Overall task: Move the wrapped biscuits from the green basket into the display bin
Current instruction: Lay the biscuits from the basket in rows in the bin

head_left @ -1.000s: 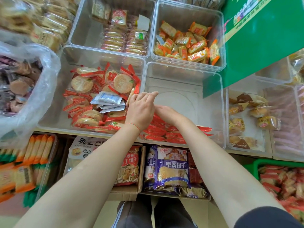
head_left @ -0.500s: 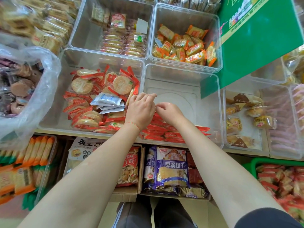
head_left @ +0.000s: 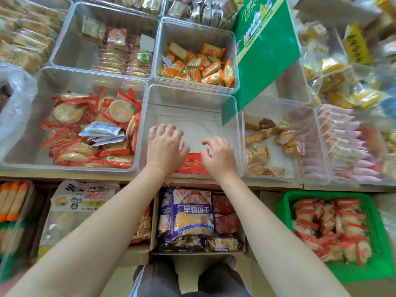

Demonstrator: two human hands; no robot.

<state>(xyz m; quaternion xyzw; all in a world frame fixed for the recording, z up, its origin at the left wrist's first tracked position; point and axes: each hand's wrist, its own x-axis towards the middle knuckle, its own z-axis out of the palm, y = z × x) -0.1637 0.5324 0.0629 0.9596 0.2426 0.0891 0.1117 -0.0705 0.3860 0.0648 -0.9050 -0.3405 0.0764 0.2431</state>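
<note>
Red-wrapped biscuits at the clear plastic display bin's near wall need squaring up by both empty, loosely curled hands, left hand and right hand, before refilling from the green plastic basket at lower right.

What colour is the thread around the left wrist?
Red, seen in the head view: a thin thread around the left wrist.

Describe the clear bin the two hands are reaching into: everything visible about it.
The display bin is a clear, square, rigid-looking plastic tub with rounded corners, standing upright on the shelf among similar tubs. Most of its floor is bare, showing a moulded circle. A low pile of red-wrapped biscuits lies along its near wall. The left hand and right hand hover inside over that pile, fingers loosely curled, holding nothing visible. A green sign's corner overhangs its far right.
</note>
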